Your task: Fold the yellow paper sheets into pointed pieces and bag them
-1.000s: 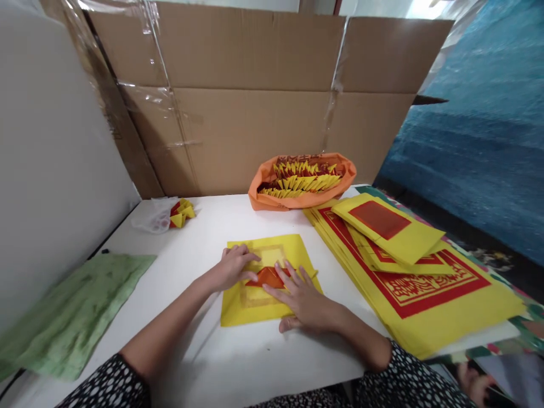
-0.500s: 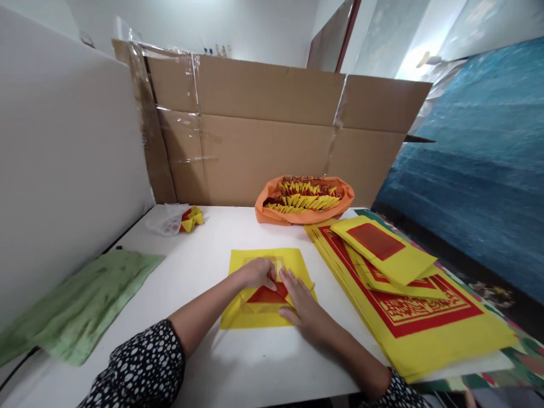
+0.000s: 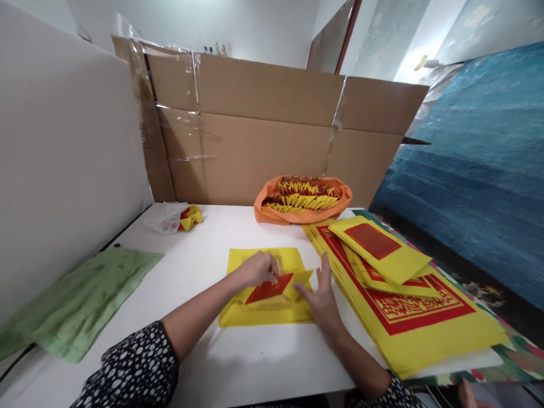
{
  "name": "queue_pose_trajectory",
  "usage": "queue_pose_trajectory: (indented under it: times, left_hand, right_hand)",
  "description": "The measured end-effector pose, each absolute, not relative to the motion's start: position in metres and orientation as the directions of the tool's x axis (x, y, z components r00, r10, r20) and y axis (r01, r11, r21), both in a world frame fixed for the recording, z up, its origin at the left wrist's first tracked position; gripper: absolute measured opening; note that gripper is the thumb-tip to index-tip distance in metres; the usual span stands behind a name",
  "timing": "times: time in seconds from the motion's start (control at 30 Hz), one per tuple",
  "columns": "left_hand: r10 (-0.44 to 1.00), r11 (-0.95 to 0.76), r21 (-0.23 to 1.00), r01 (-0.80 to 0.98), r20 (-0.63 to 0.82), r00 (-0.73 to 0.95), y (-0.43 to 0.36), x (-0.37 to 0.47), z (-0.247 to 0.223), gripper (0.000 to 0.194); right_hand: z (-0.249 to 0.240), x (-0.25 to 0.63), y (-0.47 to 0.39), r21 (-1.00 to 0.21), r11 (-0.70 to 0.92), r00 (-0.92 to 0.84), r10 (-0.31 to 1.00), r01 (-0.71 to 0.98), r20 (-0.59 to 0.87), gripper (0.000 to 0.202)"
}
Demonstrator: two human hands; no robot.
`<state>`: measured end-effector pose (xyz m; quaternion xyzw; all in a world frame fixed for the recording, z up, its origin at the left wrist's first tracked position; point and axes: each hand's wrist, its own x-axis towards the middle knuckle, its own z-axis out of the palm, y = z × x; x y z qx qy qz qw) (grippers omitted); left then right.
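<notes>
A small piece of folded red-and-yellow paper [image 3: 268, 288] lies over a flat yellow sheet [image 3: 242, 317] in the middle of the white table. My left hand [image 3: 258, 268] pinches the folded paper along its upper edge, fingers closed. At the paper's right end, a yellow pointed flap stands out to the side. My right hand [image 3: 322, 294] is beside that flap with fingers spread, the thumb close to it. Whether the thumb touches the flap I cannot tell.
An orange bag [image 3: 276, 215] full of folded yellow-and-red pieces stands at the back. Yellow sheets with red print [image 3: 425, 334] are stacked at right. A green cloth [image 3: 85, 294] and a clear plastic bag [image 3: 164, 220] beside a folded piece [image 3: 190, 217] are at left. Cardboard [image 3: 263, 136] walls the back.
My right hand has lifted off the folded paper and moved right, its fingers spreading. The yellow flap at the right end now shows. My left hand keeps its pinch.
</notes>
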<state>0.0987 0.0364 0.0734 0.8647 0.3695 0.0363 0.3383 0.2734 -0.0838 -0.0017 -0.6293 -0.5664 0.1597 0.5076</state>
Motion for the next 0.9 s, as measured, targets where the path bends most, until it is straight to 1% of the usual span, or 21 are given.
queue_pose_trajectory:
  times: [0.03, 0.07, 0.1, 0.13, 0.17, 0.2, 0.23, 0.3, 0.37, 0.43, 0.53, 0.57, 0.67, 0.7, 0.77, 0.83, 0.9]
  left_hand:
    - [0.665, -0.55, 0.606, 0.576, -0.1, 0.74, 0.033, 0.095, 0.079, 0.007]
    - [0.649, -0.621, 0.584, 0.523, 0.008, 0.761, 0.029, 0.09, 0.083, 0.006]
    - [0.612, -0.7, 0.544, 0.463, 0.122, 0.781, 0.025, 0.085, 0.084, 0.01]
    - [0.562, -0.771, 0.489, 0.407, 0.221, 0.797, 0.021, 0.079, 0.082, 0.016]
    - [0.511, -0.824, 0.434, 0.364, 0.293, 0.808, 0.018, 0.073, 0.077, 0.021]
    - [0.481, -0.851, 0.397, 0.344, 0.327, 0.813, 0.015, 0.067, 0.069, 0.026]
    - [0.474, -0.856, 0.39, 0.341, 0.324, 0.819, 0.013, 0.062, 0.059, 0.027]
    - [0.478, -0.839, 0.427, 0.337, 0.283, 0.832, 0.008, 0.052, 0.038, 0.026]
    - [0.495, -0.808, 0.483, 0.338, 0.245, 0.834, 0.005, 0.046, 0.022, 0.025]
    - [0.539, -0.76, 0.544, 0.354, 0.225, 0.811, 0.002, 0.045, 0.015, 0.023]
    - [0.601, -0.697, 0.614, 0.37, 0.219, 0.769, 0.0, 0.048, 0.013, 0.015]
    - [0.602, -0.689, 0.626, 0.365, 0.214, 0.769, 0.0, 0.049, 0.013, 0.02]
    - [0.585, -0.676, 0.647, 0.353, 0.179, 0.791, -0.001, 0.051, 0.011, 0.045]
    - [0.587, -0.665, 0.655, 0.358, 0.163, 0.793, -0.001, 0.051, 0.011, 0.051]
    - [0.597, -0.642, 0.674, 0.364, 0.142, 0.79, 0.0, 0.051, 0.01, 0.059]
    - [0.591, -0.62, 0.71, 0.335, 0.142, 0.794, 0.001, 0.05, 0.011, 0.062]
    - [0.602, -0.577, 0.758, 0.303, 0.144, 0.785, 0.003, 0.049, 0.012, 0.06]
  right_hand:
    - [0.004, 0.276, -0.084, -0.832, 0.195, 0.287, 0.877, 0.519, 0.384, 0.089]
    - [0.009, 0.279, -0.085, -0.829, 0.241, 0.227, 0.889, 0.504, 0.397, 0.078]
    - [0.013, 0.28, -0.086, -0.808, 0.295, 0.142, 0.897, 0.51, 0.418, 0.064]
    - [0.015, 0.281, -0.088, -0.765, 0.36, 0.038, 0.894, 0.534, 0.447, 0.052]
    - [0.015, 0.282, -0.089, -0.7, 0.431, -0.076, 0.876, 0.569, 0.477, 0.044]
    - [0.014, 0.281, -0.09, -0.62, 0.498, -0.186, 0.847, 0.607, 0.498, 0.043]
    - [0.01, 0.28, -0.091, -0.534, 0.558, -0.297, 0.814, 0.634, 0.498, 0.045]
    - [0.001, 0.277, -0.092, -0.398, 0.642, -0.48, 0.761, 0.655, 0.437, 0.049]
    - [-0.009, 0.275, -0.092, -0.331, 0.674, -0.571, 0.737, 0.66, 0.362, 0.048]
    - [-0.014, 0.275, -0.092, -0.312, 0.688, -0.607, 0.725, 0.655, 0.325, 0.047]
    - [-0.012, 0.277, -0.091, -0.366, 0.683, -0.592, 0.73, 0.632, 0.341, 0.044]
    - [-0.01, 0.278, -0.09, -0.404, 0.678, -0.576, 0.735, 0.614, 0.357, 0.042]
    - [-0.003, 0.276, -0.082, -0.558, 0.628, -0.501, 0.775, 0.543, 0.384, 0.03]
    - [-0.001, 0.274, -0.078, -0.61, 0.589, -0.47, 0.803, 0.53, 0.366, 0.025]
    - [0.004, 0.269, -0.067, -0.692, 0.458, -0.387, 0.881, 0.558, 0.271, 0.014]
    - [0.007, 0.262, -0.057, -0.723, 0.316, -0.295, 0.942, 0.614, 0.162, 0.011]
    - [0.009, 0.256, -0.047, -0.724, 0.228, -0.229, 0.968, 0.651, 0.099, 0.013]
